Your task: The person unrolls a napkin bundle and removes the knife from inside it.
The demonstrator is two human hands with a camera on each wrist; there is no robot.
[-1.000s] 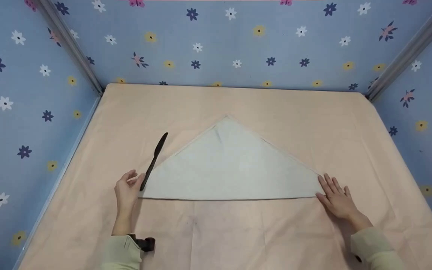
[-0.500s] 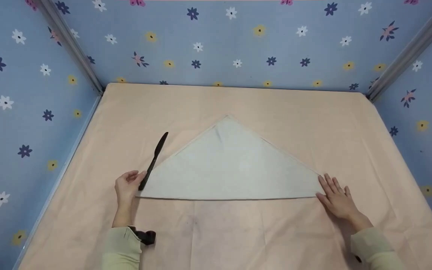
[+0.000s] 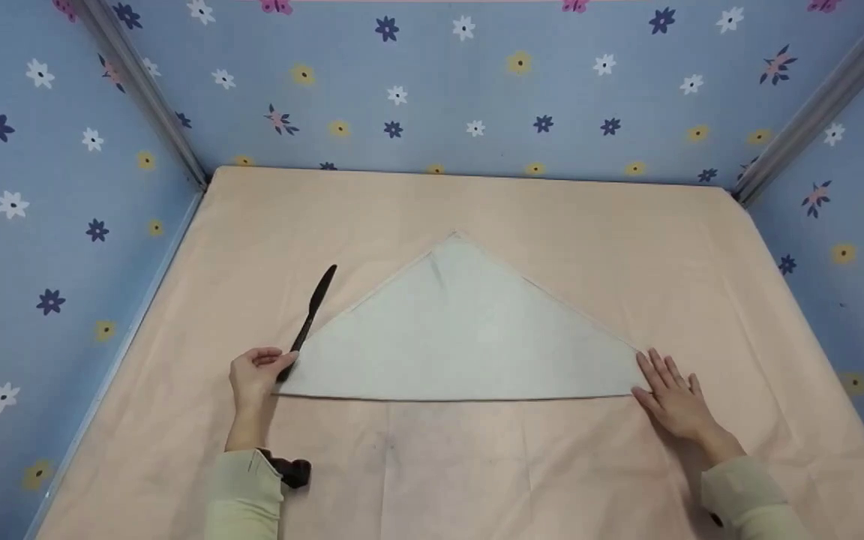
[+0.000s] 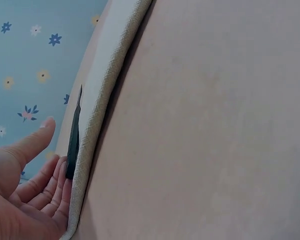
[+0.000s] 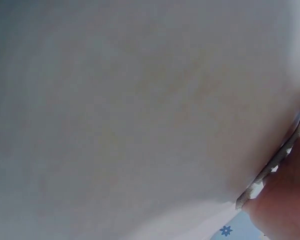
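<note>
A pale cloth lies folded in a triangle, its point away from me and its long folded edge nearest. On its left corner lies a black table knife, slanting with the blade end away from me. My left hand is at that corner, its fingers touching the end of the knife's handle. In the left wrist view the thumb stands apart from the loosely bent fingers, beside the knife. My right hand rests flat, fingers spread, on the cloth's right corner; the right wrist view shows only part of it.
A peach tablecloth with light creases covers the table. Blue flowered panels enclose the back and both sides, with grey posts at the corners. A black wrist device sits at the left sleeve.
The left hand has shifted slightly right, and its fingertips now overlap the knife's handle. The right hand, the cloth and the knife have stayed put.
</note>
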